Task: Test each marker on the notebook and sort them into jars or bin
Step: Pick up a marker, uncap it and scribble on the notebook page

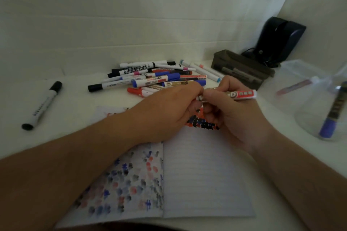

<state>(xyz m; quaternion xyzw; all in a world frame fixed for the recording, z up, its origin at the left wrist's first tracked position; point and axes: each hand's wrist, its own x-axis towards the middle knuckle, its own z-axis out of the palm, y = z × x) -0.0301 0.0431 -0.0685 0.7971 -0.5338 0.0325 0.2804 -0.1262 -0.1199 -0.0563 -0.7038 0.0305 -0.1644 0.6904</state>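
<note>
An open lined notebook (202, 174) lies in front of me, its pages dotted with red, blue and black test marks. Above its top edge my right hand (232, 116) grips a marker with a red-and-white label (244, 94), held level. My left hand (169, 110) pinches that marker's left end, which its fingers hide. A heap of markers (150, 78) lies behind my hands. At the right stand two clear jars: the nearer one (317, 118) holds a blue-capped marker (333, 112), the farther one (298, 77) a reddish marker.
A single black-capped marker (42, 106) lies alone on the white table at the left. A dark rectangular bin (242, 67) with some markers inside sits behind my right hand, and a black device (277, 41) stands in the back right corner.
</note>
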